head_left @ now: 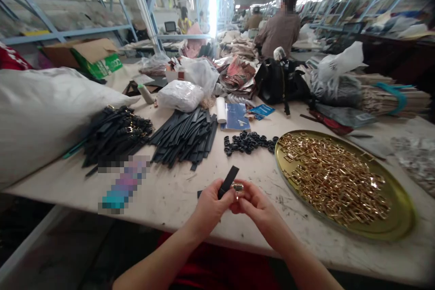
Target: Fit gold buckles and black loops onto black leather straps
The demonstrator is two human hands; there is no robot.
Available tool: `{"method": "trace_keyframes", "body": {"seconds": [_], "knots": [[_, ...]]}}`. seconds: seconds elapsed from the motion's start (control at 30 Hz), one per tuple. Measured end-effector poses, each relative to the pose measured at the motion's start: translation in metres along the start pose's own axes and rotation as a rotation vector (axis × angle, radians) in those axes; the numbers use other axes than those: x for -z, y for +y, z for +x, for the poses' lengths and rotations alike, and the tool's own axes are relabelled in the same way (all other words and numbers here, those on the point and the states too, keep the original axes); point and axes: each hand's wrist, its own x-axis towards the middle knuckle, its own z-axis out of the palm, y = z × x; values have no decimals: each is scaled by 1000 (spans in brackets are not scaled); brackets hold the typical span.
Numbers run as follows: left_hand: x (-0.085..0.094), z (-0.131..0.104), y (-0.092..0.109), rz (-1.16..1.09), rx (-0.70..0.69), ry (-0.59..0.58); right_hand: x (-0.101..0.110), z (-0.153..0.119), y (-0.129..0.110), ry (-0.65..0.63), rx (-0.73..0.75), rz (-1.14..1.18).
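Observation:
Above the table's near edge, my left hand point(212, 204) is closed around a flat black strap point(229, 181), whose end sticks up past the fingers. My right hand point(253, 199) pinches a small gold buckle point(238, 187) right beside the strap. Both hands touch or nearly touch each other; whether the strap passes through the buckle is hidden by the fingers. Beyond them lie a heap of small black loops point(246, 142) and a pile of loose black straps point(186, 136). Farther left is a pile of straps with gold buckles point(117, 133).
A gold tray point(401, 217) full of gold buckles stands on the right. A white sack point(50, 113) bulges over the left side. Behind the piles are a plastic-wrapped bundle point(181, 95), a white roll point(220, 110), a blue booklet point(236, 117) and a black bag point(277, 81). A person point(280, 31) sits farther back.

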Motion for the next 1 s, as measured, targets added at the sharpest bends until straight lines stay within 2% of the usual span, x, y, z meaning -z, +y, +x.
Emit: {"method": "trace_keyframes", "body": {"seconds": [0.1,0.2,0.3,0.37,0.53,0.8,0.87,1.0], "knots": [[5,3,-8,129,-17,29,1,1,-1,-69,-113,122],[8,3,-13,212,-16,20,8,2,1,-67,-159,133],[8,2,-12,214,-6,1,9,3,9,16,-81,6],[9,1,-10,186,9,-19,6,2,15,26,-31,-44],[11,-11,-10,237,-10,-31,-5,-8,13,-34,-76,43],[13,-42,-7,339,-114,30,-12,-38,-3,-206,-179,-156],[14,-49,-6,370,-134,41,-15,-44,1,-159,-110,-164],[13,-62,-5,336,-145,-33,-23,-53,9,95,77,-146]]}}
